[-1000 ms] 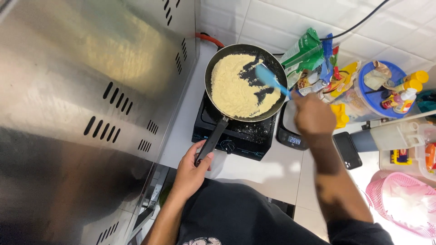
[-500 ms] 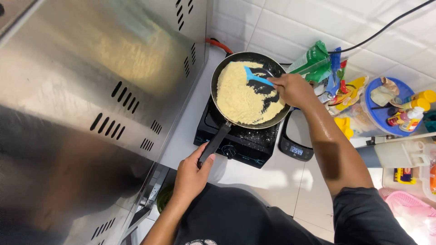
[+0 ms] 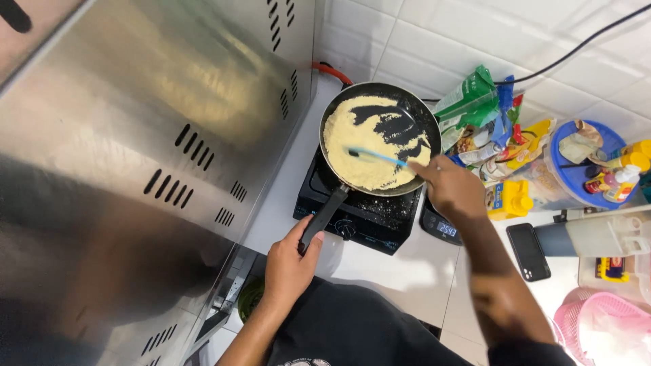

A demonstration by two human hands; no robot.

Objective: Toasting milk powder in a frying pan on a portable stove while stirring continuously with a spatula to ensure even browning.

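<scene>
The pan [image 3: 380, 139] is sitting on a black burner [image 3: 363, 210] in a narrow lane of white surface [image 3: 400, 271]. A steel hood [image 3: 156, 135] is crowding its left side, and the tiled wall [image 3: 434, 34] is running close behind its far rim. On the right, a clutter of packets [image 3: 475, 108] is pressing almost against the rim, with a small scale [image 3: 441, 227] just beside the burner and a phone [image 3: 528, 251] lying farther right. The only open room is lying in front of the burner, toward the person.

The left hand [image 3: 290, 264] is holding the pan handle [image 3: 324, 218] at its near end, fingers wrapped tight around it. The right hand [image 3: 453, 190] is hovering over the pan's right rim, fingers pinched shut on a blue spatula [image 3: 376, 156], whose blade is resting in the yellow crumbly food [image 3: 352, 142]. That food is covering most of the pan floor, with dark bare patches toward the far right.
</scene>
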